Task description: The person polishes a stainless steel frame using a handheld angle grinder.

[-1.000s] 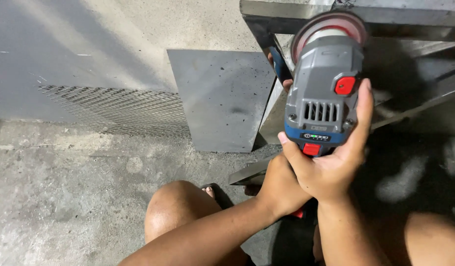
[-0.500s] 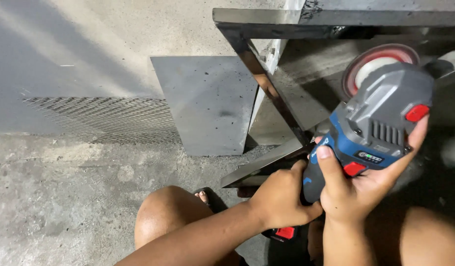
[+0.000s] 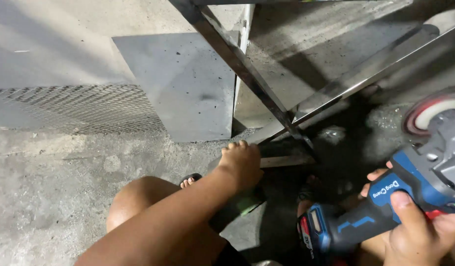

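My right hand [image 3: 417, 231] grips the blue and grey body of a cordless angle grinder [image 3: 365, 221] at the lower right. Its red-rimmed disc [image 3: 432, 113] points up and away, apart from the metal. My left hand [image 3: 242, 165] reaches forward with curled fingers over the end of a flat metal bar [image 3: 286, 161], at the foot of a steel frame [image 3: 237, 59] whose bars cross there. A dark handle with a green patch [image 3: 237, 208] pokes out from under that wrist. I cannot tell whether the hand grips the bar or the handle.
A grey steel plate [image 3: 188, 83] leans against the wall behind the frame. Expanded metal mesh [image 3: 74, 108] stands along the wall at left. My bare knee [image 3: 138, 202] and sandalled toes [image 3: 188, 181] are over the rough concrete floor [image 3: 50, 187].
My left hand has let go of the grinder and moved forward to the bar at the frame's foot. The grinder, now in my right hand alone, has swung down to the right.
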